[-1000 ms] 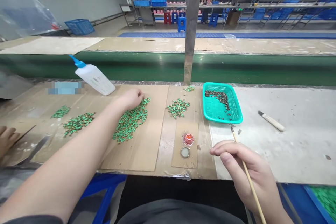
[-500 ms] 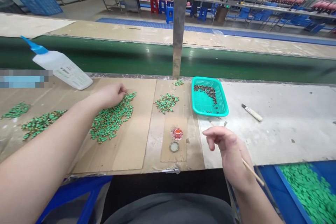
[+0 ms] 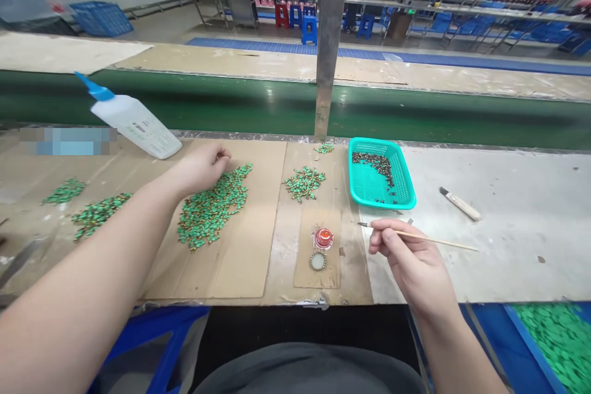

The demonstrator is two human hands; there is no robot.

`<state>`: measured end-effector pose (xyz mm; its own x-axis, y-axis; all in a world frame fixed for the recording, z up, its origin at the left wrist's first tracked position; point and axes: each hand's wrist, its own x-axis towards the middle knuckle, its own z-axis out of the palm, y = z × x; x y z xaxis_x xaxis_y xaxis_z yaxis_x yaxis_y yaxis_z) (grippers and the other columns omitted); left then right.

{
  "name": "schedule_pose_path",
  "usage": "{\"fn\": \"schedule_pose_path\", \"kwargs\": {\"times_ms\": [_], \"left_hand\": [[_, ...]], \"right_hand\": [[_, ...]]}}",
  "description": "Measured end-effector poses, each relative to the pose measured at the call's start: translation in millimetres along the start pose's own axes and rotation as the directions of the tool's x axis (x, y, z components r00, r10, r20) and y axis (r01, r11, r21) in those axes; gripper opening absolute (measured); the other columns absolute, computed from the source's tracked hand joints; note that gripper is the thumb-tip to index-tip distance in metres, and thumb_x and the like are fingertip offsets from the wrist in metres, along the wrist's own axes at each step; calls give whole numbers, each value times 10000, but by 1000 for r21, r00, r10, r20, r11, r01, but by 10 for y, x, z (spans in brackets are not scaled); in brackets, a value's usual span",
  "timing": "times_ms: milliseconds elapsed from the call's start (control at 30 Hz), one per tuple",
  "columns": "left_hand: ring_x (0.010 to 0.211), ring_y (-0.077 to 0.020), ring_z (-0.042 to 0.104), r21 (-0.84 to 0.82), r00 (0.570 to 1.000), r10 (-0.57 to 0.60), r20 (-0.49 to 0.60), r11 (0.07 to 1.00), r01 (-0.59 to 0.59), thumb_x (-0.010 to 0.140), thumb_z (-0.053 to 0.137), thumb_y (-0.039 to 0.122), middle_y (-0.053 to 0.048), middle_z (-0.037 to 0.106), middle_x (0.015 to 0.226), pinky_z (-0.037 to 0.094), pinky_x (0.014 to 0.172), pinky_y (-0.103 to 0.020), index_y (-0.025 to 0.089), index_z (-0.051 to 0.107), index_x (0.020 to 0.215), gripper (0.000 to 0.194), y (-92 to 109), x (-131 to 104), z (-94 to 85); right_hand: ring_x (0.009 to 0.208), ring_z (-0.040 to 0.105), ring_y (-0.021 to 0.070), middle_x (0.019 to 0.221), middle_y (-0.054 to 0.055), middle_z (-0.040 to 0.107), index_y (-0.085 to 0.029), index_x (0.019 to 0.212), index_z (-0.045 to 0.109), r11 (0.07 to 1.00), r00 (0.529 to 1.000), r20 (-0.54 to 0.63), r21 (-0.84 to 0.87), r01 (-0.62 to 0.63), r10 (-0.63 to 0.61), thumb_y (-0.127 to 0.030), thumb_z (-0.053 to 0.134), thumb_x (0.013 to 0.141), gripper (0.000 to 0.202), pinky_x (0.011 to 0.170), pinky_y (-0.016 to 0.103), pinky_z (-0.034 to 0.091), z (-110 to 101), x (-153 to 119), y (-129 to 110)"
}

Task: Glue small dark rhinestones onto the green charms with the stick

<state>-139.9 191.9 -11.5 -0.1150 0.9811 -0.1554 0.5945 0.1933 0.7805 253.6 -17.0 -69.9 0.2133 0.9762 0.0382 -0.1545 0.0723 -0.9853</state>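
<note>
My left hand (image 3: 201, 169) is over the upper edge of a large pile of small green-and-gold pieces (image 3: 215, 209), its fingers curled together; whatever they pinch is hidden. Between thumb and fingers, my right hand (image 3: 413, 258) grips a thin paintbrush (image 3: 443, 242). The brush lies nearly level, its dark tip pointing left, above the board. To the left of that tip are a cap of red paint (image 3: 324, 237) and a crimped bottle cap (image 3: 317, 261) with a pale inside, both on a cardboard strip (image 3: 307, 277). A smaller pile of green pieces (image 3: 305, 183) lies between the hands.
Beyond my right hand stands a turquoise basket (image 3: 406, 200) with small dark pieces. A flat brush (image 3: 460, 204) lies to its right. A white squeeze bottle (image 3: 138, 126) lies at the back left. A metal post (image 3: 329, 43) rises behind the table. A blue bin (image 3: 530, 345) holds green pieces.
My right hand has turned over, swinging the paintbrush from slanting down behind the palm to nearly level, tip leftward. My left hand stays at the pile. The whole view has shifted slightly.
</note>
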Motion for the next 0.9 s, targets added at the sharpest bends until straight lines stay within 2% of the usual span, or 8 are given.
{"fn": "schedule_pose_path", "kwargs": {"times_ms": [100, 200, 300, 433, 533, 667, 800, 900], "left_hand": [[1101, -278, 844, -220, 999, 39, -18, 975, -42, 1157, 846, 403, -106, 849, 1354, 746, 956, -484, 203, 803, 1443, 351, 37, -329, 17], [860, -213, 811, -442, 999, 42, 2, 896, -36, 998, 953, 417, -35, 842, 917, 738, 891, -384, 216, 903, 1129, 245, 31, -733, 141], [826, -241, 858, -598, 999, 15, 32, 801, 7, 694, 1109, 487, -43, 876, 857, 774, 868, -390, 263, 901, 892, 364, 24, -1125, 321], [776, -256, 891, -705, 997, -45, 68, 704, 80, 562, 1169, 405, -48, 905, 825, 788, 791, -370, 280, 880, 783, 385, 72, -1501, 523], [736, -253, 893, -743, 991, -90, 98, 656, 133, 517, 1194, 341, -34, 886, 762, 783, 747, -349, 278, 854, 732, 407, 108, -1669, 643], [690, -243, 881, -758, 978, -145, 152, 618, 210, 478, 1217, 361, -36, 889, 747, 774, 701, -326, 290, 946, 817, 440, 76, -1821, 830], [632, -219, 829, -753, 967, -181, 181, 607, 255, 482, 1207, 346, -41, 877, 706, 732, 634, -295, 295, 941, 739, 373, -10, -1938, 1023], [655, -234, 835, -736, 959, -205, 198, 615, 283, 476, 1187, 341, -53, 877, 711, 733, 656, -304, 297, 953, 729, 347, -38, -1997, 1099]], "right_hand": [[803, 786, 218, 876, 50, 839, -264, 1082, 958, 1000, 1000, -5, -27, 13, -14, -610, 966, 1050, 347, 774, 371, 721, -29, 6, 57], [809, 786, 215, 888, 54, 843, -266, 1090, 958, 1000, 1000, -7, -31, -3, 3, -610, 961, 1057, 345, 785, 359, 717, -32, 16, 98], [802, 785, 206, 884, 51, 840, -269, 1071, 960, 1000, 1000, 2, -11, -18, 18, -620, 980, 1037, 353, 781, 343, 713, -15, 19, 109], [794, 794, 214, 872, 56, 843, -262, 1069, 961, 999, 999, 11, 22, -36, 36, -615, 994, 1022, 358, 772, 356, 719, 17, 10, 98], [798, 819, 225, 879, 62, 862, -255, 1080, 958, 997, 998, 6, 44, -59, 59, -607, 1034, 976, 374, 786, 380, 741, 51, 9, 95], [782, 838, 242, 863, 65, 876, -240, 1041, 947, 995, 996, -6, 37, -92, 92, -690, 1068, 879, 494, 806, 432, 771, 111, 56, 132], [844, 866, 254, 952, 85, 906, -233, 995, 925, 995, 994, -62, -38, -97, 95, -717, 1037, 888, 508, 852, 437, 775, 172, 129, 196], [845, 880, 270, 961, 87, 905, -229, 982, 887, 992, 993, -66, -79, -101, 96, -689, 1034, 894, 491, 874, 466, 789, 235, 153, 213]]}}
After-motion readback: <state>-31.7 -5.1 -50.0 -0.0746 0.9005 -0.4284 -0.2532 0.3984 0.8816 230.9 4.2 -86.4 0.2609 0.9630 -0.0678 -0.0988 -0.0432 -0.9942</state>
